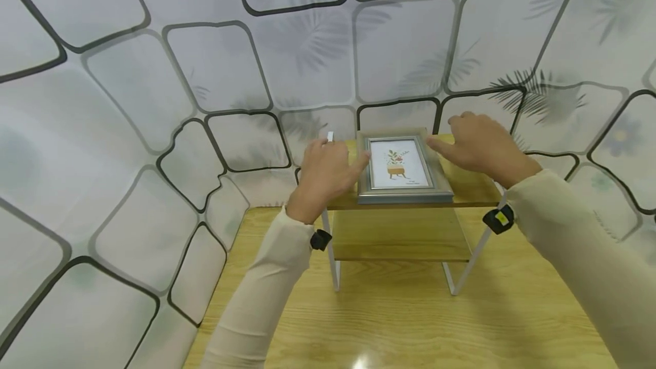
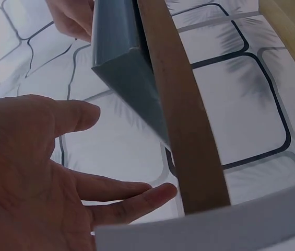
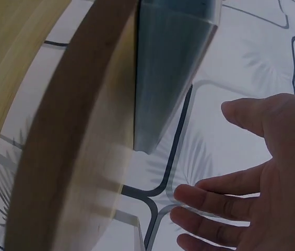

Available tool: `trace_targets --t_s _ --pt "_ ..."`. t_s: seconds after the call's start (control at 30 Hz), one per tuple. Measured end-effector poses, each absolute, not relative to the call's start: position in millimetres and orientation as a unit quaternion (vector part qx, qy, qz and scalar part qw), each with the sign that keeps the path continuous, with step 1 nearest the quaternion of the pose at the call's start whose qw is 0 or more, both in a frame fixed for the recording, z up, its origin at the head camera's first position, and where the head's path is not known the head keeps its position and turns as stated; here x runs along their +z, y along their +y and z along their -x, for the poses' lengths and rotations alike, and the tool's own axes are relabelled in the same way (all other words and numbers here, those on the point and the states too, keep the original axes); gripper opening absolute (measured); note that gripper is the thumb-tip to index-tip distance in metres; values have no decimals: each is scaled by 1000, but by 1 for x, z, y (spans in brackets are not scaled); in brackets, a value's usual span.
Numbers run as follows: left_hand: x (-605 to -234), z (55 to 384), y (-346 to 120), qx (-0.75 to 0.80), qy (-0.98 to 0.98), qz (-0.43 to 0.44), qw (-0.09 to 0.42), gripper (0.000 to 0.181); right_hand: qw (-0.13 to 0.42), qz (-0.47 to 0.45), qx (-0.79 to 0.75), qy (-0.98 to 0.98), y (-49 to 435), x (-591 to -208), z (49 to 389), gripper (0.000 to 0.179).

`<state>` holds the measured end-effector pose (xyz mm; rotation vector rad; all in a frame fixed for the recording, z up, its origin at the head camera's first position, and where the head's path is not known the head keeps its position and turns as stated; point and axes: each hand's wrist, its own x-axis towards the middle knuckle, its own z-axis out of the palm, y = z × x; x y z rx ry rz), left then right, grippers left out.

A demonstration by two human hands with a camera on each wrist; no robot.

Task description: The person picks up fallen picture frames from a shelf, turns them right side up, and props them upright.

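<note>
A silver-grey picture frame (image 1: pixel 435 178) lies flat, picture side up, on the wooden top of a small shelf table (image 1: pixel 471 187). Its white print shows a plant in an orange pot. To its left my left hand (image 1: pixel 328 169) hovers, thumb toward the frame; in the left wrist view that hand (image 2: pixel 37 141) has loosely extended fingers, apart from the frame (image 2: pixel 121 57). On the other side is my right hand (image 1: pixel 479 144), thumb near the frame's right edge. The right wrist view shows this hand (image 3: pixel 272 167) with spread, slightly bent fingers and nothing held, apart from the frame (image 3: pixel 173 68).
Below the top is a lower wooden shelf (image 1: pixel 400 235), carried by white metal legs (image 1: pixel 474 261). Patterned fabric walls (image 1: pixel 307 61) rise behind and to the left. Light wood flooring (image 1: pixel 389 318) spreads in front.
</note>
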<state>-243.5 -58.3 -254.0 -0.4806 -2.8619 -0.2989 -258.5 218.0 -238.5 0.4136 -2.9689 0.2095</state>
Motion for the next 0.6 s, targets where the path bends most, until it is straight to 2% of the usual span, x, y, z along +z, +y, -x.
trace_targets --t_s 0.17,0.6 --pt "-255 245 -51 -85 -981 155 80 63 51 -142 59 -987 207 -244 260 57" --pt "-261 249 -45 -80 -981 166 63 55 33 -147 79 -985 200 -257 260 55"
